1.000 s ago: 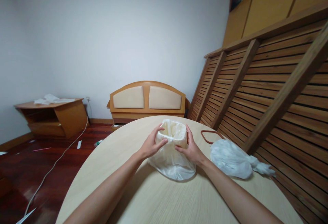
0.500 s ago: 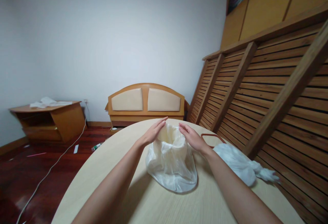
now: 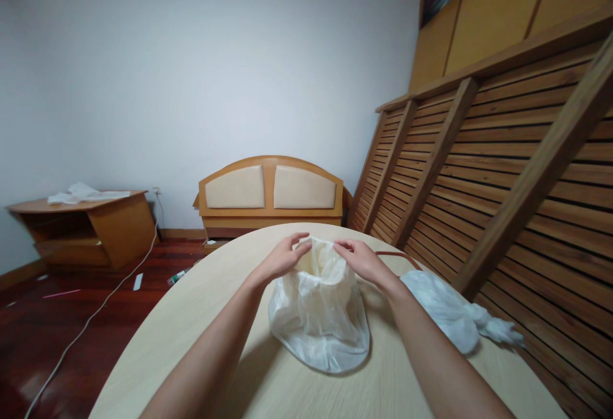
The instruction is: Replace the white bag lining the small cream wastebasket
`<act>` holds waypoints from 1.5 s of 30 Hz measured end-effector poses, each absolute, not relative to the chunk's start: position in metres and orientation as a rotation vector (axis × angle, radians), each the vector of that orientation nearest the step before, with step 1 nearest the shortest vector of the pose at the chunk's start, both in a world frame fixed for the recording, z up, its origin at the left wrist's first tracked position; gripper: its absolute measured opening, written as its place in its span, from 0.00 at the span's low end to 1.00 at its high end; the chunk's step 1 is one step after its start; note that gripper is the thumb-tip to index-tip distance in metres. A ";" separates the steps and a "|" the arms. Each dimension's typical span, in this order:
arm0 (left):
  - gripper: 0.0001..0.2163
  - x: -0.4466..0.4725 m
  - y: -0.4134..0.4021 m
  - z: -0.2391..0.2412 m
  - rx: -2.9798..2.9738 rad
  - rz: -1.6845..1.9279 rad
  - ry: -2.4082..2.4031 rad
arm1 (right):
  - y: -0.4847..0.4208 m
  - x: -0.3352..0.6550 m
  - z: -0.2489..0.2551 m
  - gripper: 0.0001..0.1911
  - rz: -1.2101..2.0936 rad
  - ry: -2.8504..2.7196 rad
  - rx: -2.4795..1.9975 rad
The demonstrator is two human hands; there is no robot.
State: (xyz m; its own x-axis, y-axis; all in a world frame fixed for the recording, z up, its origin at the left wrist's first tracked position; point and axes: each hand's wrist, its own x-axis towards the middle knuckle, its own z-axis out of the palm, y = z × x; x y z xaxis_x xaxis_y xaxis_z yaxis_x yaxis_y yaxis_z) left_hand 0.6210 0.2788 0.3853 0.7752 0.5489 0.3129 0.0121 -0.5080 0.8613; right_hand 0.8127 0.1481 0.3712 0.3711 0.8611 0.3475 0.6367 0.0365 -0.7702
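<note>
On a pale round table (image 3: 158,329), a translucent white bag (image 3: 323,329) drapes over what looks like a cream container (image 3: 306,264), mouth up. The left hand (image 3: 282,258) curves loosely open at the rim (image 3: 313,276); the right hand (image 3: 366,260) bends over the opposite side — whether it pinches, I cannot tell. The bag looks light, soft, slippery — likely best held at the firmer rim.

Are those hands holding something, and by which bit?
The left hand and right hand are at the open top of the white plastic bag; whether they grip it, I can't tell.
</note>
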 end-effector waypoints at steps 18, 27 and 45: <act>0.11 0.581 0.260 0.415 2.559 0.503 -0.085 | 0.107 0.772 0.411 0.24 0.145 -1.797 -1.650; 0.10 0.573 0.244 0.415 2.765 0.403 0.041 | 0.083 0.755 0.425 0.10 0.356 -2.049 -1.603; 0.09 0.573 0.221 0.413 2.843 0.360 0.108 | 0.072 0.758 0.426 0.10 0.278 -2.008 -1.700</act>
